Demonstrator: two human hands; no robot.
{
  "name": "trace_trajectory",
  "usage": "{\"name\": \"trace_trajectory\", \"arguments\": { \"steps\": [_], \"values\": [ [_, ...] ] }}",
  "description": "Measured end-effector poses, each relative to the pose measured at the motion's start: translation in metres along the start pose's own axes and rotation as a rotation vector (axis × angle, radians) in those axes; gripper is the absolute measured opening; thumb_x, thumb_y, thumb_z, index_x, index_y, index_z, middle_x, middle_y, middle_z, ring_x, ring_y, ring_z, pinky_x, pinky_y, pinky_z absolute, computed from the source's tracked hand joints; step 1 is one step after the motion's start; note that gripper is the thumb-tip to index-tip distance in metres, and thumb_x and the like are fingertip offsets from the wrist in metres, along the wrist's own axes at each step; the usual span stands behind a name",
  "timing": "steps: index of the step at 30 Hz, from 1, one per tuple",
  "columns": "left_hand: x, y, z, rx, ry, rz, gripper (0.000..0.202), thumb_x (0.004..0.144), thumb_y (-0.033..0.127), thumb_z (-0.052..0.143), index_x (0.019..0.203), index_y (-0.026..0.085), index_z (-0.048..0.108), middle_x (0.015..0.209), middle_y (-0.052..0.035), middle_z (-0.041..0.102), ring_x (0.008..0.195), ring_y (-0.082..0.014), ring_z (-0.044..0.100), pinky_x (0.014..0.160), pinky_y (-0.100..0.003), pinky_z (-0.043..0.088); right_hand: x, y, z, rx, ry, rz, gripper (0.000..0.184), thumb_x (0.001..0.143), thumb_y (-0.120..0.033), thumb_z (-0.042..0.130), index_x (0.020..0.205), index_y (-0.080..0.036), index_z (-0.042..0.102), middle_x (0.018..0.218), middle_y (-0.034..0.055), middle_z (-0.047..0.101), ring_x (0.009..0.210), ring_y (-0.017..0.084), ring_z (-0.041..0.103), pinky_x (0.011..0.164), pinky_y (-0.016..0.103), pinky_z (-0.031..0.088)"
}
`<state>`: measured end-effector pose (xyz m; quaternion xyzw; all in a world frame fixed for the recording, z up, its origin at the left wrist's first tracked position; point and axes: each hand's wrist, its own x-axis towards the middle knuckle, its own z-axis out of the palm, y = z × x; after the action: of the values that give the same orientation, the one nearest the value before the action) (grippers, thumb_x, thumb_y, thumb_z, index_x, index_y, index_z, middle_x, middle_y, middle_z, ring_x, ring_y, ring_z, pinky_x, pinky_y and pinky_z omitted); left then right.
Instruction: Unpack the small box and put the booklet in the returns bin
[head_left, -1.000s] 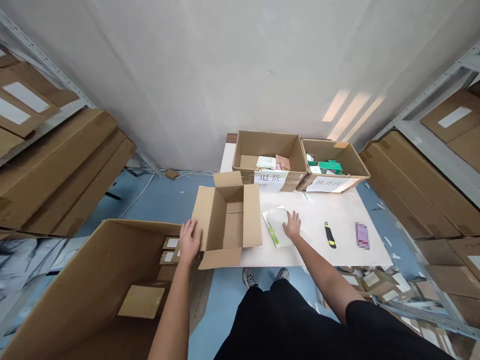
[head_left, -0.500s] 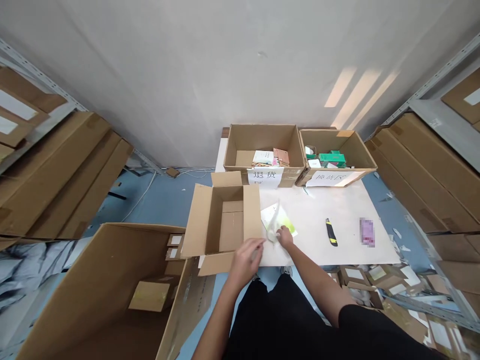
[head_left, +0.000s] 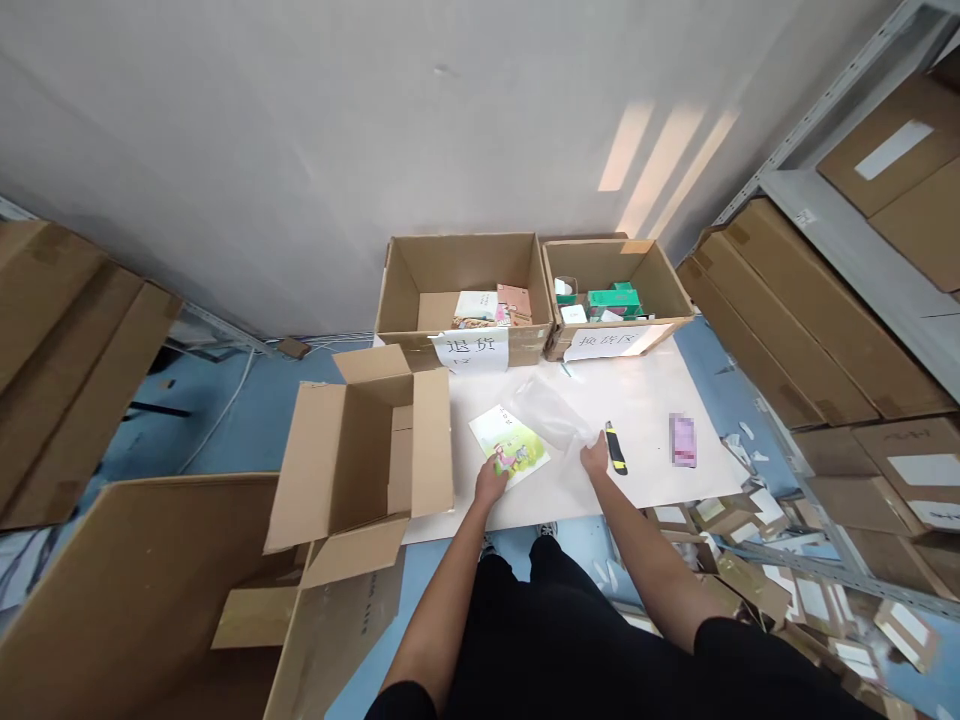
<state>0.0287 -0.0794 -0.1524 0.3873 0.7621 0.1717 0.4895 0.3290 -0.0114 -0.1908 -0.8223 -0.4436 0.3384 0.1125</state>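
Table carries open carton at L end, flaps splayed, prob. for access; clear bag and booklet lie mid-table. R hand pinches bag corner, L hand grips booklet's near edge, fingers narrow, apparently to keep items apart.

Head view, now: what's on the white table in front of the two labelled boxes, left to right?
Open carton → booklet, with the left hand at its near edge → clear plastic bag, held by the right hand → box cutter → purple item, too blurred to identify.
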Motion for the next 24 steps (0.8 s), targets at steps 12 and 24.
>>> {"name": "trace_trajectory", "arguments": {
  "steps": [12,24],
  "values": [
    [0.05,-0.003,0.065,0.111,0.257,-0.303,0.078,0.08,0.044,0.074,0.146,0.016,0.044,0.139,-0.0244,0.061,0.13,-0.0371,0.062,0.093,-0.041,0.053,-0.049,0.076,-0.004,0.153,-0.066,-0.379,0.095,0.083,-0.026,0.046,0.171,-0.028,0.01,0.176,0.0051,0.021,0.162,0.028,0.019,0.121,0.055,0.04],
    [0.017,0.049,0.038,-0.156,0.267,0.004,0.048,0.077,0.018,0.062,0.125,0.02,0.063,0.126,-0.0094,0.074,0.11,-0.0225,0.071,0.087,-0.03,0.057,-0.002,0.035,-0.081,0.362,0.017,-0.438,0.08,0.084,-0.031,0.048,0.163,-0.023,0.037,0.159,0.0141,0.048,0.135,0.033,0.056,0.106,0.051,0.054]
  ]
}}
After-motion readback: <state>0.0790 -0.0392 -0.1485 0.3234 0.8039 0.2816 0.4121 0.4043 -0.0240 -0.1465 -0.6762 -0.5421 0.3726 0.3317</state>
